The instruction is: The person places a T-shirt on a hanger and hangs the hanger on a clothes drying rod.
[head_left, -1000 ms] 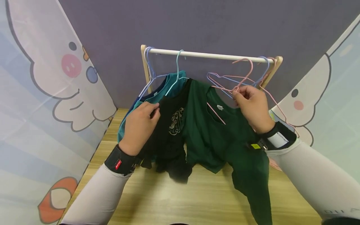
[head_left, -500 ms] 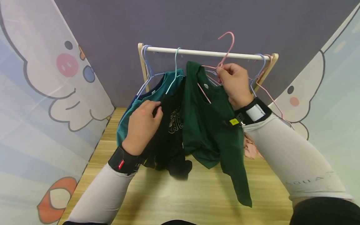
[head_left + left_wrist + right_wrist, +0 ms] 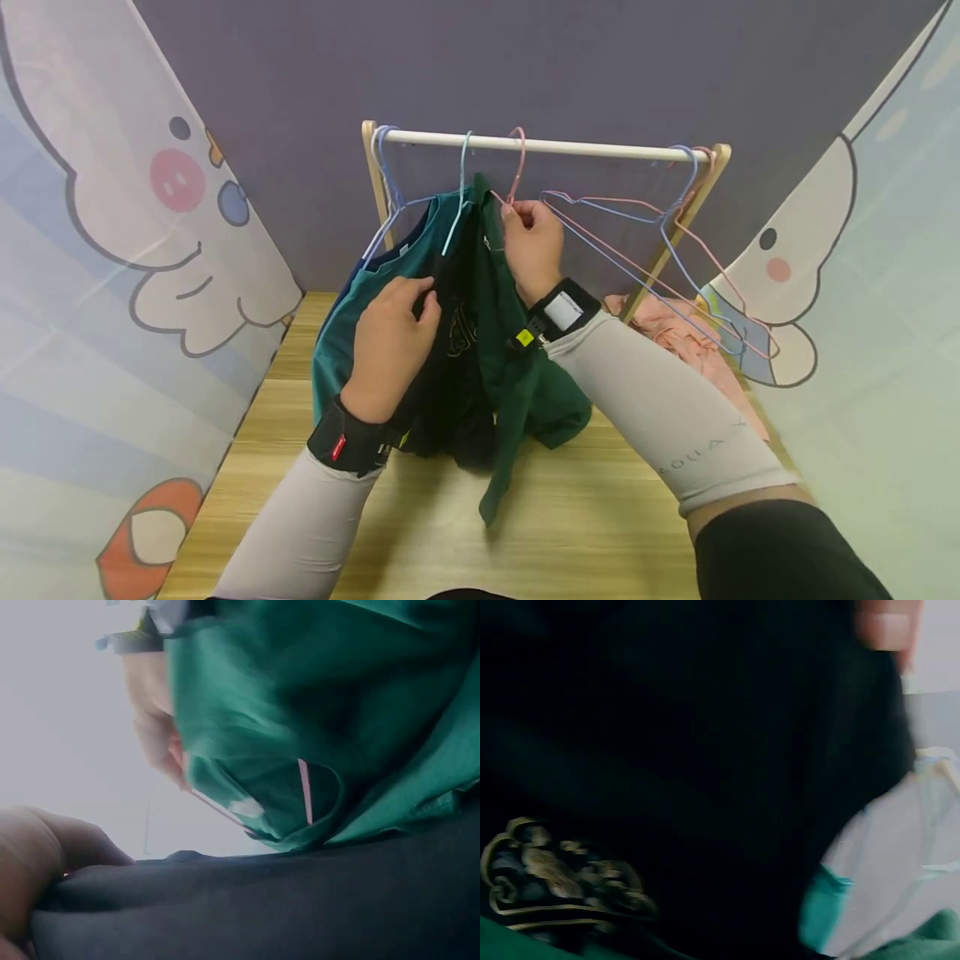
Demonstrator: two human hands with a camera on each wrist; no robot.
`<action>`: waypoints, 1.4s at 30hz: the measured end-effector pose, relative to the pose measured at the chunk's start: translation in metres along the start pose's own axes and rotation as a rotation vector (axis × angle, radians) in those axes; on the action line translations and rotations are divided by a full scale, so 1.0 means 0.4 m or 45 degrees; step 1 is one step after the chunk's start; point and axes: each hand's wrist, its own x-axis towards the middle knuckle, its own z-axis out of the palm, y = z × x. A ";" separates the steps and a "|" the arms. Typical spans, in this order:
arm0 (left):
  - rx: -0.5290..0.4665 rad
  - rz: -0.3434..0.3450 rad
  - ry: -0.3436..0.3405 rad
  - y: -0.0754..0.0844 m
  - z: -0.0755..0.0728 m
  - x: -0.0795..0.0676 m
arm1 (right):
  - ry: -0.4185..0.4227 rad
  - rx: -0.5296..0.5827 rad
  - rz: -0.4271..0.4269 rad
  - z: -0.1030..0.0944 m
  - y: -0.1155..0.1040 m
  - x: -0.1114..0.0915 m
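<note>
My right hand [image 3: 534, 247] pinches a pink hanger [image 3: 519, 167] just below its hook, which is at the rod. From that hanger hangs a dark green long-sleeved top [image 3: 498, 350], turned nearly edge-on; in the left wrist view its neckline shows the pink wire inside. To the left, my left hand [image 3: 397, 337] holds the shoulder edge of a black top [image 3: 450, 400] with a gold print [image 3: 562, 874]. A light-blue hanger [image 3: 459, 200] carries this black top. The left wrist view shows my fingers [image 3: 90, 840] against its dark cloth.
A small clothes rack with a white rod [image 3: 600, 148] stands on the wooden table [image 3: 435, 533]. Teal top [image 3: 337, 358] hangs at the left. Blue hanger [image 3: 686, 192] and other pink hangers hang at right, above a pink cloth [image 3: 690, 346].
My right hand has carried the pink hanger and green top leftward; the hook rose above the rod and came down at it. The green top has turned edge-on. My left hand has barely moved.
</note>
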 end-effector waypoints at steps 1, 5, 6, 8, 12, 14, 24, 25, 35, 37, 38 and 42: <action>-0.003 -0.008 0.000 0.001 0.002 -0.001 | 0.003 -0.013 -0.011 0.007 0.008 -0.003; -0.011 -0.022 0.007 0.003 0.013 -0.007 | 0.005 -0.007 -0.033 0.020 0.030 -0.007; -0.012 -0.023 0.010 0.003 0.016 -0.008 | 0.001 0.013 -0.030 0.022 0.033 -0.005; -0.007 -0.023 0.019 0.005 0.021 -0.010 | -0.028 0.054 -0.010 0.024 0.040 -0.001; -0.006 -0.030 0.033 0.011 0.030 -0.012 | -0.127 0.114 0.049 0.021 0.055 0.003; -0.012 -0.033 0.040 0.010 0.038 -0.013 | -0.178 0.101 0.053 0.009 0.061 -0.004; -0.065 -0.013 0.104 0.005 0.060 -0.015 | -0.448 -0.393 -0.456 -0.090 -0.003 -0.104; -0.070 -0.015 0.107 0.005 0.061 -0.016 | -0.484 -0.409 -0.503 -0.102 -0.021 -0.122; -0.100 -0.076 0.074 0.004 0.062 -0.032 | -0.463 -0.272 -0.450 -0.295 -0.063 -0.244; -0.094 -0.080 0.083 0.003 0.061 -0.032 | -0.470 -0.385 -0.349 -0.315 -0.014 -0.250; -0.092 -0.081 0.086 0.003 0.060 -0.032 | -0.488 -0.434 -0.301 -0.318 0.011 -0.255; -0.086 -0.084 0.101 0.004 0.057 -0.030 | -0.579 -0.516 -0.169 -0.302 0.085 -0.290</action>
